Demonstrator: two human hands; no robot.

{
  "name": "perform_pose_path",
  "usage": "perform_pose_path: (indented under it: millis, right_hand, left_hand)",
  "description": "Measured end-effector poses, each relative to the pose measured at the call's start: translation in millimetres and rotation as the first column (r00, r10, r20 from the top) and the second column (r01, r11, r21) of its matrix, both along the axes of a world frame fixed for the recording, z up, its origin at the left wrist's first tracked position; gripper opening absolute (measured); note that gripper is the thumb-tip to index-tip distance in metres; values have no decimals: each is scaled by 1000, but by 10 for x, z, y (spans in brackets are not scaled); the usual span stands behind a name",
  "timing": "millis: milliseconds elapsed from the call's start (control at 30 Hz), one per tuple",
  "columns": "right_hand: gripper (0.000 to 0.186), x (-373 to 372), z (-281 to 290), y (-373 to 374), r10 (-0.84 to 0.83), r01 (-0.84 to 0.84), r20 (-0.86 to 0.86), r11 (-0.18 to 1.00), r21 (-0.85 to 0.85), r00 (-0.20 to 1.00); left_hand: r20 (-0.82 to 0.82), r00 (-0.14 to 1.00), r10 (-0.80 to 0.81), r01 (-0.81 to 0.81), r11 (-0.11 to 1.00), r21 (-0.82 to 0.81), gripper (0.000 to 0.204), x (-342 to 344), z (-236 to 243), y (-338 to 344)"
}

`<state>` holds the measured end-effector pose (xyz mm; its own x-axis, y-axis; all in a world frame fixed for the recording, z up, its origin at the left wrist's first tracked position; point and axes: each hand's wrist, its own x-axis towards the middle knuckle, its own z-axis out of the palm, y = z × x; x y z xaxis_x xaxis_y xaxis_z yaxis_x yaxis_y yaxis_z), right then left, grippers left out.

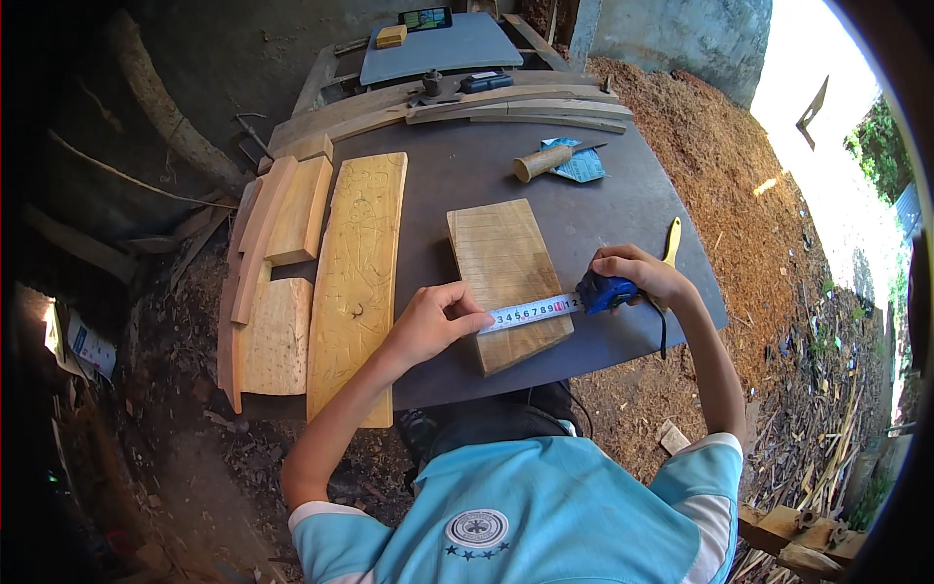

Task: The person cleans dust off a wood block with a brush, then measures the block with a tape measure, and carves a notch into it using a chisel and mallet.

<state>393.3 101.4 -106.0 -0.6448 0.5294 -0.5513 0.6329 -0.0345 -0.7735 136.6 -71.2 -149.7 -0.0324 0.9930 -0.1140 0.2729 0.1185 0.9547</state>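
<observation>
Apparently mid-measure, left hand pinching the tape near its end, right hand gripping the blue case, tape already across the board, measuring seemingly unfinished.

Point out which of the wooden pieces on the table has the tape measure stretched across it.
The block right of the long yellowish board; the tape measure crosses its near end, but not that board or the pieces farther left.

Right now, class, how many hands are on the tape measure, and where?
2: left hand on the blade, by the left edge of the wooden block; right hand around the blue case, past the block's right edge.
</observation>
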Motion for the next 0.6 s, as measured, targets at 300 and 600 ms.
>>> perform_pose_path:
  millis: [300,600]
  right_hand:
    - [51,14,-41,-75,-37,34,-72,999,-37,997]
    - [49,-60,-59,-124,63,-79,-192,994,-76,979]
  left_hand:
    - [-178,983,35,-27,999,44,19,67,124,-71]
    - [-403,914,39,-3,996,90,28,97,162,-107]
